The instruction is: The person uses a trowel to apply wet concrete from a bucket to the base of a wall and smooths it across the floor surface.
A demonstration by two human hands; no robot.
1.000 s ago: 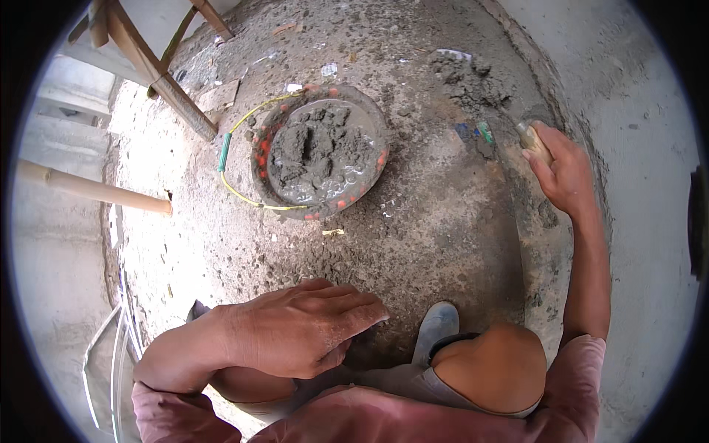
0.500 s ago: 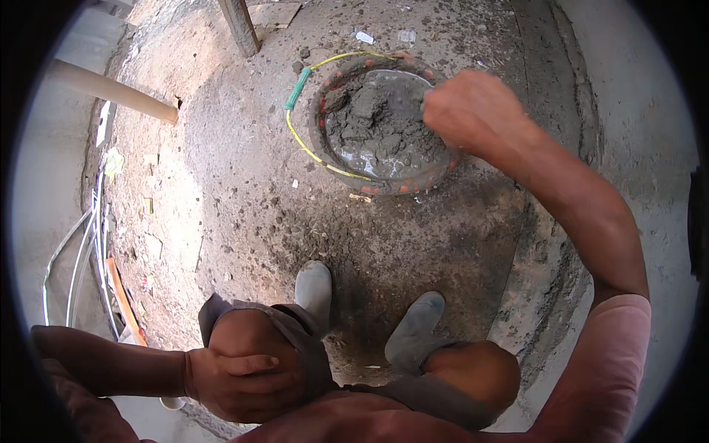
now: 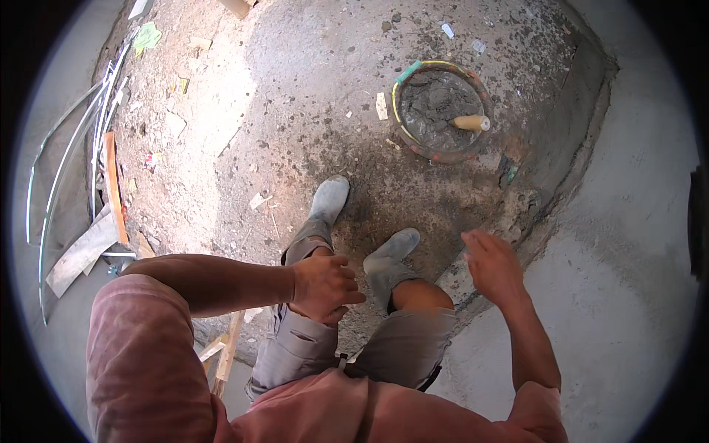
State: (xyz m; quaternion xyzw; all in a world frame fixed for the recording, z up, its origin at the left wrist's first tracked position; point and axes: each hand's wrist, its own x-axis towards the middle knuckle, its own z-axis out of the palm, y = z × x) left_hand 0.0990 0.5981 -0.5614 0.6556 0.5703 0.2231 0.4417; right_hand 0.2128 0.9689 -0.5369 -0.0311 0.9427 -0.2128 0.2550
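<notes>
A round bucket (image 3: 441,156) of wet grey mortar (image 3: 437,102) stands on the ground ahead, right of centre. The yellow wire handle with its green grip (image 3: 408,71) lies against the rim. A trowel (image 3: 471,122) rests in the mortar; only its tan wooden handle shows, leaning toward the right rim. My left hand (image 3: 327,288) is over my left knee, its fingers loosely bent and apart, holding nothing. Well short of the bucket, my right hand (image 3: 493,267) hangs in the air to the right of my right knee, fingers loosely bent with nothing visible in them.
Long thin pipes (image 3: 74,148) and an orange-brown strip (image 3: 111,184) lie at the left beside a flat board (image 3: 85,251). Wooden pieces (image 3: 227,354) are behind my left leg. Smooth grey concrete (image 3: 620,280) borders the rough ground at the right. Scraps and crumbs litter the ground.
My right hand has let go of the trowel, leaving it in the mortar, and drawn back toward me. My left hand has lifted from its grip on my knee. The view has shifted; the bucket appears farther away.
</notes>
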